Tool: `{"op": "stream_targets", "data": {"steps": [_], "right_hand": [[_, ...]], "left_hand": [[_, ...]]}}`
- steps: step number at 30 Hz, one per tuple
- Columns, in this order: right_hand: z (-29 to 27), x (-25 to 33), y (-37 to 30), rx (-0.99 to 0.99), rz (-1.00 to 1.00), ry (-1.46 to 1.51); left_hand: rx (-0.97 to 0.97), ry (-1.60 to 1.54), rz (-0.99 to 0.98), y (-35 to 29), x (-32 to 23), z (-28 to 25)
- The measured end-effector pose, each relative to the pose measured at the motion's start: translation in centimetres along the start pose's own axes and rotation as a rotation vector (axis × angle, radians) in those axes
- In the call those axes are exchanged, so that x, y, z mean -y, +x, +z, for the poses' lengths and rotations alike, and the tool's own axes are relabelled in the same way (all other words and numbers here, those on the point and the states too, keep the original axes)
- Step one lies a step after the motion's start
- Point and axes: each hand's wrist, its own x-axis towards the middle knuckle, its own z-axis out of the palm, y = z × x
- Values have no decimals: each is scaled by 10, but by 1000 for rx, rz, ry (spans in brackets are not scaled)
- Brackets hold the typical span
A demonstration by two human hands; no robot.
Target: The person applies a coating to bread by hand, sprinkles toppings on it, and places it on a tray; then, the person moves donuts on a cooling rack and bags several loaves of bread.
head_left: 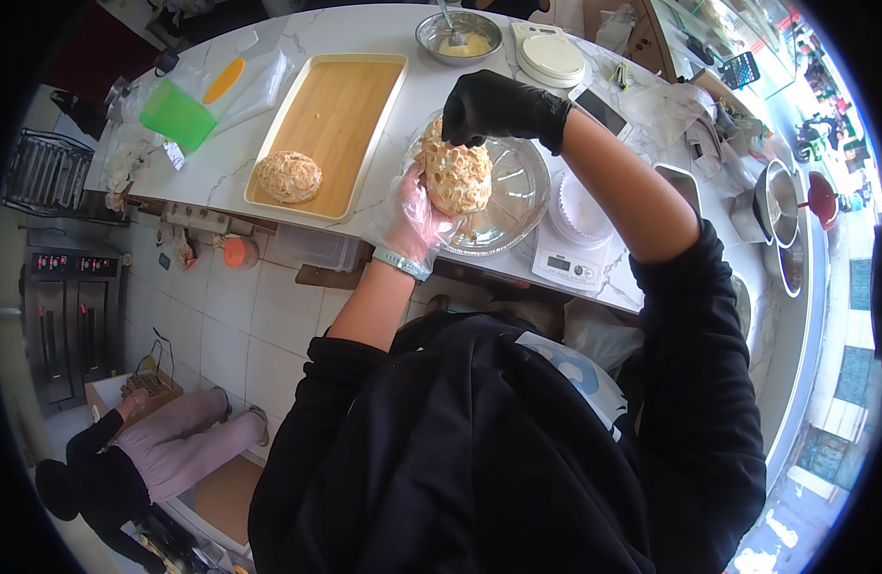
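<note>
My left hand [414,215], in a clear plastic glove, holds a round bun covered in almond flakes [454,175] over a clear glass bowl [518,196] on the marble counter. My right hand [498,107], in a black glove, presses its fingertips onto the top of that bun. A second almond-covered bun [290,176] lies on the near corner of a long tray [336,110] lined with brown paper, to the left of my hands.
A metal bowl with yellow batter [458,36], two white scales [551,55] [570,258], a phone [602,107] and a green jug [176,115] stand on the counter. Pots [778,206] sit at the right. A person crouches by a box on the floor [144,450] near black ovens [68,316].
</note>
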Motion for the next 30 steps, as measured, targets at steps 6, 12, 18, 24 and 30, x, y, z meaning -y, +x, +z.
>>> {"op": "stream_targets", "data": {"steps": [6,12,18,24,30], "right_hand": [[10,-9,2,-82,-233,-148],[-1,-11,-6,-86,-158,-108],[12,-9,-5,-129,-245,-270],[2,-24,-4,-187,-204,-141],[-6,-16,-15,-197,-142,-352]], "left_hand": [[-9,24,-15,0,1,1],[72,-69,-15,-2,2,1],[51,-67,-29,-4,2,3],[92,-74,-26,-2,4,2],[116,-78,-20,-1,6,3]]}}
